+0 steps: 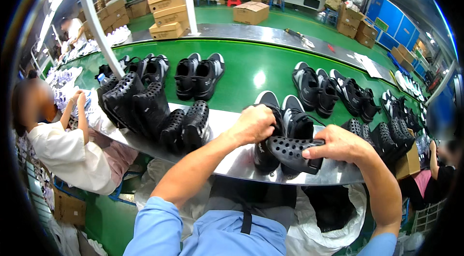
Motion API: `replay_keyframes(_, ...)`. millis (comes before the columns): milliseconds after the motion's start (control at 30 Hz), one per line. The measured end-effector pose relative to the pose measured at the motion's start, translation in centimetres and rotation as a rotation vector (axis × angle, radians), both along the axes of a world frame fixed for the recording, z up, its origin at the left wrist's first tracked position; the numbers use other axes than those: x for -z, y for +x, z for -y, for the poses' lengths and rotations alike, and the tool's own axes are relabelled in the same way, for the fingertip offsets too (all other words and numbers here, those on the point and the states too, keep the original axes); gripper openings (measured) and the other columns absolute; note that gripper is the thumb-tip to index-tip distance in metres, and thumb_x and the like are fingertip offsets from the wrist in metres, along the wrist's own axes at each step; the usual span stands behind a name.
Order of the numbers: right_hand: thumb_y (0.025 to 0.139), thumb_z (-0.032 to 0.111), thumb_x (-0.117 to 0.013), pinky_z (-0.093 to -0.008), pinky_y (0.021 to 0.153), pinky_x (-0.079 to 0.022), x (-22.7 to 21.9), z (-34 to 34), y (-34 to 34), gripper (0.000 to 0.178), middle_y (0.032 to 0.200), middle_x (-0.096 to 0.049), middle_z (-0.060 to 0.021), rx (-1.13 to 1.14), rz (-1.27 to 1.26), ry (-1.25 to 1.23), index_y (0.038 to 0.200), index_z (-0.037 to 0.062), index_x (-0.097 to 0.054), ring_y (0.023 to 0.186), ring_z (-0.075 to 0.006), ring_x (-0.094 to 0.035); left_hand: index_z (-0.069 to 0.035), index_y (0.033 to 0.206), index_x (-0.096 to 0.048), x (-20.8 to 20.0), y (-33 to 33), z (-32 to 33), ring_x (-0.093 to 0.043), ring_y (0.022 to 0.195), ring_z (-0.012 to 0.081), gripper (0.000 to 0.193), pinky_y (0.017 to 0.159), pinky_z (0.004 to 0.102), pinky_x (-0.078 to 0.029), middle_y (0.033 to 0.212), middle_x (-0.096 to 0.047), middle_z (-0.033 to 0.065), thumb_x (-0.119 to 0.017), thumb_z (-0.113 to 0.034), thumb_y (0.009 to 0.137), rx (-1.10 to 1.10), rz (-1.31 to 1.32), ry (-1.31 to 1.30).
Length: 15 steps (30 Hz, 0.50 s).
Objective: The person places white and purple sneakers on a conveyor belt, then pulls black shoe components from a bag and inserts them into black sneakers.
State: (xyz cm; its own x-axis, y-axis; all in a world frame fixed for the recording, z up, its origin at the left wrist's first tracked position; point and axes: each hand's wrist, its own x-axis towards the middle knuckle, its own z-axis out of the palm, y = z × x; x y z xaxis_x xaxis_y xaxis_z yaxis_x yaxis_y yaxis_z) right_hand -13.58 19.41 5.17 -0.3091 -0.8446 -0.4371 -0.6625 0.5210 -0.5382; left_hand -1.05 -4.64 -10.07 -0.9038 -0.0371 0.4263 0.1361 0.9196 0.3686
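In front of me, a pair of black-and-grey sneakers stands on the metal ledge with toes pointing away. My left hand [256, 124] is closed at the opening of the left sneaker [267, 98], seemingly gripping its upper edge or tongue; the fingertips are hidden. My right hand [337, 144] grips one end of a black perforated plastic shoe insert [289, 153], thumb on top. The insert lies crosswise above the heels of the pair and partly covers them. The right sneaker [293, 105] stands beside the left one, its laces loose.
More sneaker pairs [199, 76] stand on the green conveyor belt [258, 58]. Black perforated inserts [129, 99] are stacked on the metal ledge [227, 160] at left and right. A white sack [355, 215] with black contents is below. A co-worker [72, 152] sits at left, another at right.
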Motion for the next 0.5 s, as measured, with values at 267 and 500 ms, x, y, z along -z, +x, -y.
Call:
replay_keyframes(267, 0.089, 0.048, -0.073, -0.0482, 0.086, -0.058, 4.3, 4.9, 2.7, 0.059, 0.093, -0.074, -0.0268, -0.029, -0.437, -0.068, 0.105, -0.0081, -0.072, 0.092, -0.0431, -0.073, 0.003, 0.094, -0.074, -1.6, -0.5, 1.0, -0.065, 0.073, 0.0219, 0.025, 0.068, 0.0362, -0.052, 0.078, -0.069, 0.0128, -0.071, -0.022, 0.092, -0.052, 0.153, 0.462)
replay_keyframes(500, 0.092, 0.040, -0.073, -0.0510, 0.083, -0.058, 4.7, 5.1, 2.9, 0.046, 0.087, -0.074, -0.0244, -0.109, -0.578, -0.165, 0.098, -0.0055, -0.069, 0.089, -0.0431, -0.073, 0.003, 0.089, -0.072, -2.0, 0.2, 2.5, -0.054, 0.065, 0.0098, 0.027, 0.060, 0.0310, -0.045, 0.069, -0.060, -0.0007, -0.066, -0.023, 0.095, 0.016, 0.208, 0.813)
